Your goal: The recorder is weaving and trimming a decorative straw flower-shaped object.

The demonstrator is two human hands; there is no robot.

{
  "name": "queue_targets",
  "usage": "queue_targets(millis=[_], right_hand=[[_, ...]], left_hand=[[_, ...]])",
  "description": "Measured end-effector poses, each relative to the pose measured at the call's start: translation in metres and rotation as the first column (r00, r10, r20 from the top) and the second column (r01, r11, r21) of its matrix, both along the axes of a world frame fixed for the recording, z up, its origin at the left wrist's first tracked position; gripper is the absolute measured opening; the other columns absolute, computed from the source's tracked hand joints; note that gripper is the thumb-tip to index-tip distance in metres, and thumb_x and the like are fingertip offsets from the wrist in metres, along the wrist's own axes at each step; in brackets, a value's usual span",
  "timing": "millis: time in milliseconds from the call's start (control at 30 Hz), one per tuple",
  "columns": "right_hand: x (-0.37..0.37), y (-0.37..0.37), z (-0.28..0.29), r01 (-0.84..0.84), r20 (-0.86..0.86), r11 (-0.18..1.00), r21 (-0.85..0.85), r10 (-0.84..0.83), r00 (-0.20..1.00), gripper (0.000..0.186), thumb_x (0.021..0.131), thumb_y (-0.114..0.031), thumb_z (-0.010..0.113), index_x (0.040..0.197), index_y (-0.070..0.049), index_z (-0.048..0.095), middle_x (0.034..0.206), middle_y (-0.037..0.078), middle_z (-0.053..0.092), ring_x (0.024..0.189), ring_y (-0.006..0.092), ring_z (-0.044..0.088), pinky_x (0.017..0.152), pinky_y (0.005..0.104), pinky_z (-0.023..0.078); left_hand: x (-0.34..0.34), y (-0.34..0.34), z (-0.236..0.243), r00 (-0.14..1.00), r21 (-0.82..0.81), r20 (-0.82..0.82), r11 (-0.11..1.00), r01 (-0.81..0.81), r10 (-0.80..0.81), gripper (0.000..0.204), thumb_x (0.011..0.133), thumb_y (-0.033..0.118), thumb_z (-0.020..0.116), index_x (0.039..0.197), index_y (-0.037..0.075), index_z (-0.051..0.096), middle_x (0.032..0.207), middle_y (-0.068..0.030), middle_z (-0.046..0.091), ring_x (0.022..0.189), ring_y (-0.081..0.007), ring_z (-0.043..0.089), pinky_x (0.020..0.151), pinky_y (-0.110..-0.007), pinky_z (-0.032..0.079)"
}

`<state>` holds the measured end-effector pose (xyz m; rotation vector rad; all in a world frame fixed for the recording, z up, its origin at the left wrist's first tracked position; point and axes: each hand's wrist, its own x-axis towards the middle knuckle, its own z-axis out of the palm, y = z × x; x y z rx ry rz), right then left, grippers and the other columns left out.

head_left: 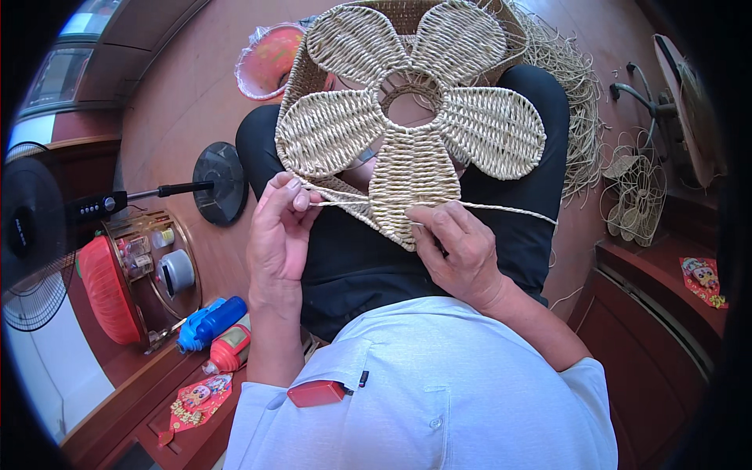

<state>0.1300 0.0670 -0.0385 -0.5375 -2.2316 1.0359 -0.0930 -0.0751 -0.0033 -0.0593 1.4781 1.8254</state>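
Note:
A woven straw flower (489, 129) with several petals round an open centre ring lies over a woven basket (294, 82) at my lap. Its lowest petal (413, 168) points toward me, between my hands. My left hand (280, 227) pinches a straw cord (338, 204) that runs to that petal's left edge. Against the petal's lower right side, my right hand (458, 247) has its thumb and fingers closed together. From there a length of cord (509, 209) stretches off to the right across my thigh. What sits between the right fingertips is hidden.
Loose straw strands (583, 133) pile on the floor at the right. A pink plastic-lined bin (270, 63) stands behind the basket. At left are a standing fan (47, 227), its round base (219, 184) and a wheeled cart (176, 274); bottles (215, 321) lie nearby.

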Motion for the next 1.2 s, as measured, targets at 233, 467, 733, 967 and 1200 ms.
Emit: queue_targets(millis=[233,467,733,967,1200], right_hand=[[0.003,0.002,-0.001,-0.018,0.012,1.0,0.022,0.017,1.0,0.021,0.085,0.002,0.077,0.104,-0.006,0.072,0.084,0.008,0.064,0.074,0.0256,0.068,0.066,0.0378,0.057],[0.004,0.002,-0.005,-0.024,0.01,1.0,-0.002,0.024,1.0,0.018,0.082,0.004,0.078,0.097,-0.005,0.071,0.083,0.008,0.064,0.072,0.0263,0.067,0.064,0.0376,0.055],[0.008,0.003,-0.006,-0.026,-0.018,1.0,-0.016,0.026,0.999,0.016,0.083,0.003,0.077,0.094,-0.005,0.069,0.082,0.009,0.063,0.073,0.0269,0.067,0.065,0.0382,0.055],[0.021,-0.002,0.002,0.164,0.037,0.937,-0.308,-0.161,0.986,0.02,0.081,0.007,0.078,0.094,-0.006,0.068,0.086,0.008,0.064,0.07,0.0235,0.062,0.061,0.0345,0.05],[0.002,0.002,0.006,0.036,-0.025,0.989,0.141,-0.033,0.999,0.024,0.083,-0.005,0.082,0.104,-0.012,0.075,0.092,0.004,0.068,0.081,0.0236,0.065,0.072,0.0383,0.051]], left_hand=[[-0.01,-0.014,0.0,0.947,0.145,0.316,0.982,-0.118,0.066,0.007,0.102,0.014,0.069,0.104,0.008,0.065,0.065,0.0017,0.048,0.066,-0.0148,0.055,0.082,-0.04,0.054],[-0.093,-0.088,-0.011,0.841,0.041,0.24,0.86,-0.508,0.485,0.013,0.104,0.009,0.067,0.093,0.004,0.065,0.054,0.0047,0.037,0.047,-0.0104,0.036,0.06,-0.03,0.047],[-0.218,-0.187,-0.05,0.838,-0.09,-0.156,0.837,-0.539,0.523,0.021,0.107,0.018,0.065,0.089,0.012,0.056,0.058,0.0077,0.031,0.045,-0.0067,0.028,0.041,-0.024,0.027],[-0.218,-0.215,-0.01,0.772,-0.537,-0.634,0.7,-0.47,0.033,0.042,0.112,0.043,0.056,0.118,0.003,0.069,0.071,0.0086,0.037,0.053,-0.0024,0.034,0.044,-0.022,0.027],[-0.218,-0.162,0.036,0.405,-0.3,-0.914,0.629,-0.717,0.026,0.031,0.113,0.033,0.053,0.111,0.008,0.071,0.079,0.0053,0.048,0.061,-0.0062,0.045,0.051,-0.027,0.037]])
